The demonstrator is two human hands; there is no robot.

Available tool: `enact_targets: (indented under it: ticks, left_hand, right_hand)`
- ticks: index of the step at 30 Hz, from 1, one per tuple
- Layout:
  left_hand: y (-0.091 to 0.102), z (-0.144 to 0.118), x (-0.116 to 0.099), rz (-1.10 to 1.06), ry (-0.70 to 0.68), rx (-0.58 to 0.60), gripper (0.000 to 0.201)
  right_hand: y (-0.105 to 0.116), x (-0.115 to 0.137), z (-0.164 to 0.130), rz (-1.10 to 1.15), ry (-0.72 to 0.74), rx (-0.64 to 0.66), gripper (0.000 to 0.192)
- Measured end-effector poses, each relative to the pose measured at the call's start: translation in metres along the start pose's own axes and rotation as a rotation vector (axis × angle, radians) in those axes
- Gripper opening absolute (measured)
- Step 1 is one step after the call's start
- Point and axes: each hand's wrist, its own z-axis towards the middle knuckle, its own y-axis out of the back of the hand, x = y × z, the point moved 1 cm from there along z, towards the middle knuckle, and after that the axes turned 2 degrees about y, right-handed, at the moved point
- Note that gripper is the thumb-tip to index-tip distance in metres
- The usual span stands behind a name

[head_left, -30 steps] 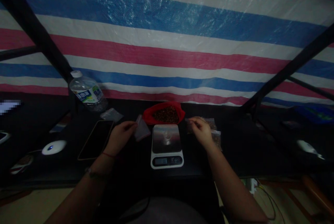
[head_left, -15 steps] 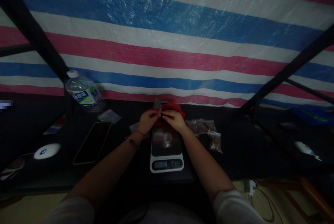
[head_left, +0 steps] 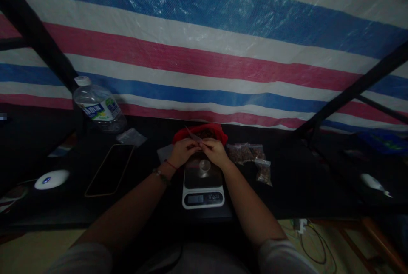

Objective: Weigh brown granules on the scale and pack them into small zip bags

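My left hand (head_left: 185,151) and my right hand (head_left: 214,149) meet above the far edge of a white kitchen scale (head_left: 204,199). Both are closed, pinching a small clear plastic bag (head_left: 194,135) between the fingertips. A small clear round cup (head_left: 204,166) stands on the scale's dark platform. Just behind my hands lies a red bag (head_left: 219,131), its mouth showing brown bits (head_left: 206,132) inside. To the right of my right hand lie several filled zip bags (head_left: 245,152) of brown bits, one of them (head_left: 264,172) nearer to me.
At the left are a large clear plastic bottle (head_left: 100,110), a flat clear bag (head_left: 131,137), a phone (head_left: 110,170) and a white rounded device (head_left: 52,179). A striped plastic sheet (head_left: 204,65) hangs behind the black table (head_left: 302,184). Dark frame bars (head_left: 338,95) slope at both sides.
Both hands have come slightly nearer to me with the plastic bag, which now tilts left. More of the red bag's opening and contents shows. The whole view has shifted slightly.
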Motion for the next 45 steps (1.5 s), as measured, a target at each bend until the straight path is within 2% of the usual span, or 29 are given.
enact_targets:
  ticks: [5, 10, 21, 26, 35, 39, 42, 45]
  left_hand:
    - [0.001, -0.001, -0.006, -0.024, -0.009, -0.012, 0.011]
    - [-0.002, -0.003, -0.012, 0.044, 0.016, -0.119, 0.011]
    - [-0.006, -0.006, -0.012, 0.080, 0.014, -0.250, 0.016]
    - [-0.003, -0.008, -0.015, 0.072, 0.005, -0.309, 0.016]
    - [0.000, -0.009, -0.018, 0.054, 0.023, -0.331, 0.016]
    - [0.007, -0.008, -0.015, 0.051, 0.061, -0.415, 0.017]
    - [0.010, -0.009, -0.015, 0.068, 0.050, -0.447, 0.017]
    - [0.009, -0.011, -0.019, 0.071, -0.002, -0.461, 0.017]
  right_hand:
    - [0.003, 0.002, 0.001, -0.080, -0.003, -0.026, 0.015]
    - [0.002, 0.008, 0.004, -0.151, -0.111, -0.049, 0.015]
    - [0.002, 0.027, 0.014, -0.307, -0.216, -0.005, 0.018]
    - [0.000, 0.040, 0.020, -0.364, -0.252, 0.021, 0.020]
    - [-0.004, 0.057, 0.024, -0.504, -0.298, 0.051, 0.017]
    - [-0.005, 0.058, 0.023, -0.591, -0.324, 0.085, 0.018]
    - [-0.003, 0.058, 0.024, -0.596, -0.339, 0.055, 0.020]
    - [-0.003, 0.057, 0.025, -0.538, -0.297, -0.029, 0.024]
